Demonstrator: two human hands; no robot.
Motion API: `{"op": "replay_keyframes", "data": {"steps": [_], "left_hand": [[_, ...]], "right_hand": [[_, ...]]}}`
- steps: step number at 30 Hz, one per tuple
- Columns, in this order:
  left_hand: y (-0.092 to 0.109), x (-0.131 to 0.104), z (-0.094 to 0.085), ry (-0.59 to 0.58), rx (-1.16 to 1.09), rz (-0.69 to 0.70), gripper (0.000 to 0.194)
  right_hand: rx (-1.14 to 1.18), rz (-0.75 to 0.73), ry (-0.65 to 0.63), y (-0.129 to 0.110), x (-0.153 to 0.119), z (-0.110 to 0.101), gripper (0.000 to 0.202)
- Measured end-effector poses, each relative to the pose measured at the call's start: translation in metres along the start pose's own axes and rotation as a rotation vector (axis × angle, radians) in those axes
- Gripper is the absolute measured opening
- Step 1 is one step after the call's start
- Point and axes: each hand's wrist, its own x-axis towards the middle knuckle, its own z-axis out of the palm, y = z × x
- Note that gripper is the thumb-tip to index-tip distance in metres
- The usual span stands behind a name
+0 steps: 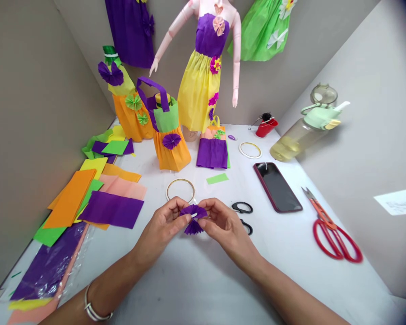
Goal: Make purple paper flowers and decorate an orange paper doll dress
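Note:
Between my hands is a small purple pleated fan rosette point(194, 210) with a strip of white tape on its middle. My left hand point(170, 219) pinches its left side between thumb and fingers. On the right side, my right hand point(219, 220) grips it the same way. Just beyond my fingers lies a roll of double-sided tape point(180, 181), seen as a thin ring. Black-handled scissors point(242, 207) lie beside my right hand, which partly hides them.
Coloured sheets point(111, 209) are piled at left. Decorated bags point(172, 151) and a dressed mannequin point(208, 67) stand behind. To the right are a phone point(278, 187), red scissors point(333, 230), a bottle point(301, 131), another tape roll point(250, 150) and a red bucket point(266, 127).

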Motion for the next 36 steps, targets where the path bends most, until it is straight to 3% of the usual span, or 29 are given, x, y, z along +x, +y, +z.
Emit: {"op": "replay_keyframes", "data": {"steps": [8,20,29,36], "left_hand": [[0.0031,-0.0012,0.0017,-0.048,0.046,-0.036,0.02],[0.0007,-0.001,-0.0026,-0.037,0.067,0.0,0.017],[0.0017,0.0023,-0.0005,0.092,-0.217,-0.078,0.013],[-0.0015,0.003,0.0027,0.136,-0.198,-0.052,0.011]], "right_hand": [[-0.021,0.005,0.055,0.0012,0.0003,-0.0032,0.013],[-0.141,-0.015,-0.007,-0.0017,0.0,0.0017,0.009],[0.143,0.144,-0.096,-0.0012,0.0046,0.0003,0.018],[0.332,0.275,-0.115,0.0009,0.0045,0.0012,0.016]]}}
